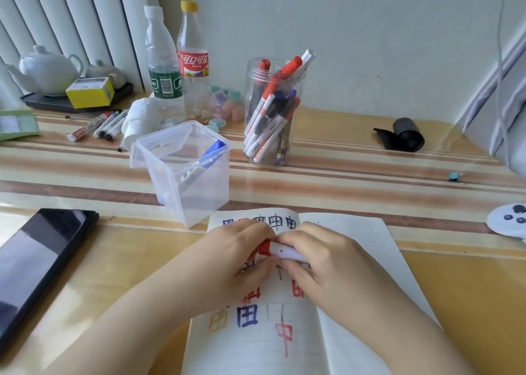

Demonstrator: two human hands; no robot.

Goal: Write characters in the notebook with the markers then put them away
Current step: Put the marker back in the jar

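An open notebook (350, 261) lies at the table's front, its left page bearing red, blue and orange characters. Both hands meet over that page around a red marker (280, 251). My left hand (242, 261) grips the red cap end. My right hand (321, 261) holds the white barrel. Whether the cap is on or off is hidden by the fingers. A square clear box (187, 201) behind the notebook holds one blue marker (212, 152). A round clear jar (270, 113) further back holds several markers.
A black phone (37, 263) lies at the front left. Two plastic bottles (176, 61), a white cloth, erasers and loose markers (99, 124) crowd the back left, beside a teapot tray. A black roll (404, 135) sits back right, a white disc (509, 221) at the right edge.
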